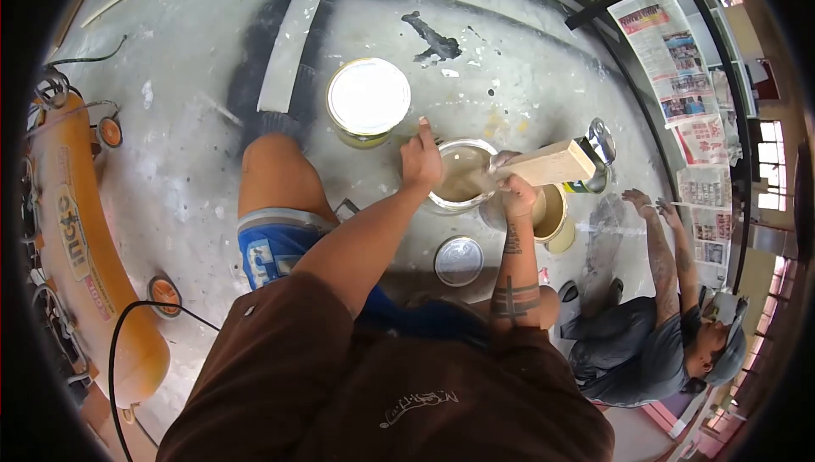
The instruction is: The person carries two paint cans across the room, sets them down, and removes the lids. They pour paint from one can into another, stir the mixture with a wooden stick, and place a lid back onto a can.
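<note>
The right grip (518,194) is closed around a pale, straight-edged wooden board (552,164), which slants across the front of the person, its squared end pointing away to the right. The board's other end, partly covered by the fingers and blurred, lies by the rim of a round, open can with a whitish rim (458,205), where greyish-beige liquid (463,169) shows inside. The left grip (422,159) is at the opposite side of that can, beside its rim, with one finger raised; the fingers' undersides are hidden, so I cannot tell how tightly they close or whether they hold the rim.

Just right of the open can, partly behind the right forearm, stands an open tan bucket (556,207). Beyond it is a shiny metal can (601,143), partly hidden by the board. Nearer the person, a round silvery lid (458,261) lies flat on the grey, paint-spotted concrete floor (356,25). Past the left grip stands a round can with a white top (368,95).

Farther out, a co-worker in dark clothing (632,352) crouches at the right, both arms extended, near hanging newspaper sheets (666,54). At the far left is an orange-yellow cylindrical tank (81,207) with wheels.
</note>
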A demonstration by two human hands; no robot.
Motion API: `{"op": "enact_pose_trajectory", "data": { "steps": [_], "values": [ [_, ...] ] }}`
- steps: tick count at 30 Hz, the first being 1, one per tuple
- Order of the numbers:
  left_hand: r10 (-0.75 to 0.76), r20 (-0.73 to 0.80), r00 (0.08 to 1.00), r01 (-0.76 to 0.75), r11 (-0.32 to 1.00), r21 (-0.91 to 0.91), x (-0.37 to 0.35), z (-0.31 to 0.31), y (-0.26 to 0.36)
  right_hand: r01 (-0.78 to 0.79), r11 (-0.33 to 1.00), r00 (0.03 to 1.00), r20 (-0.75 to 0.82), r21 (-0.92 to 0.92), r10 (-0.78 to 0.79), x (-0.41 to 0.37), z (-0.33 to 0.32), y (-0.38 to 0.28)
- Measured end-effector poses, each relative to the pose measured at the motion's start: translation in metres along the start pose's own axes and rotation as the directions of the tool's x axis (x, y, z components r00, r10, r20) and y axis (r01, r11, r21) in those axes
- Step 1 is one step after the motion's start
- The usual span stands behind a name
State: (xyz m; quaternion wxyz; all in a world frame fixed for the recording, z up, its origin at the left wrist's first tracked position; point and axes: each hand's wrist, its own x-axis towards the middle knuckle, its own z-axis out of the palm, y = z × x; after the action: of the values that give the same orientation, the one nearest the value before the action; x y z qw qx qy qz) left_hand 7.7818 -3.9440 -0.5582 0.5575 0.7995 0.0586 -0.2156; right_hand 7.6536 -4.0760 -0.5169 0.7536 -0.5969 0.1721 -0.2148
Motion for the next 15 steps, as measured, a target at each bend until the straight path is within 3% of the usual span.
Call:
{"op": "enact_pose_trajectory", "data": {
  "steps": [1,2,4,5,6,8,9,10,11,12,14,15],
  "values": [
    [0.0,0.045,0.999,-0.001,1.0,0.027,-0.002,-0.005,0.001,0.068,0.994,0.981,-0.173,-0.088,-0.083,-0.001,0.021,-0.01],
    [0.009,0.088,0.996,-0.014,0.998,0.054,-0.002,-0.009,0.003,0.068,0.994,0.981,-0.176,-0.089,-0.083,-0.005,0.023,0.016],
    [-0.008,0.052,0.999,0.006,0.999,0.038,-0.002,-0.005,0.005,0.153,0.928,0.936,-0.351,0.34,-0.026,0.0,0.026,0.062],
    [-0.038,0.022,0.999,0.037,0.999,0.029,-0.002,-0.004,0.003,0.301,0.953,0.953,0.01,0.005,-0.301,-0.002,0.022,0.054],
    [-0.033,0.033,0.999,0.032,0.999,0.04,-0.001,-0.003,0.0,0.304,0.953,0.953,-0.006,0.004,-0.304,-0.004,0.017,0.049],
    [0.029,0.051,0.998,-0.031,0.999,0.037,0.001,0.0,-0.006,-0.06,0.985,0.996,-0.073,-0.165,0.048,-0.005,-0.006,0.039],
    [0.033,0.055,0.998,-0.035,0.999,0.035,0.001,0.001,-0.006,0.254,0.886,0.949,-0.076,-0.389,-0.305,0.0,-0.011,0.033],
    [-0.002,0.056,0.998,0.0,0.999,0.034,0.0,-0.001,0.002,0.261,0.883,0.948,-0.068,-0.389,-0.31,0.008,-0.004,0.008],
    [-0.047,0.061,0.997,0.044,0.998,0.04,-0.003,-0.005,0.004,0.269,0.96,0.959,-0.066,-0.077,-0.275,0.01,0.007,-0.024],
    [-0.054,0.063,0.997,0.051,0.998,0.047,-0.006,-0.009,0.004,0.246,0.938,0.969,-0.061,0.243,-0.239,0.008,0.013,-0.04],
    [-0.127,0.176,0.976,0.131,0.991,-0.008,-0.004,-0.014,0.011,0.281,0.911,0.958,-0.143,0.302,-0.248,0.004,0.023,-0.008],
    [-0.113,0.19,0.975,0.116,0.993,-0.003,-0.006,-0.012,0.012,0.373,0.905,0.902,-0.308,0.203,-0.303,0.002,0.028,0.026]
  ]
}}
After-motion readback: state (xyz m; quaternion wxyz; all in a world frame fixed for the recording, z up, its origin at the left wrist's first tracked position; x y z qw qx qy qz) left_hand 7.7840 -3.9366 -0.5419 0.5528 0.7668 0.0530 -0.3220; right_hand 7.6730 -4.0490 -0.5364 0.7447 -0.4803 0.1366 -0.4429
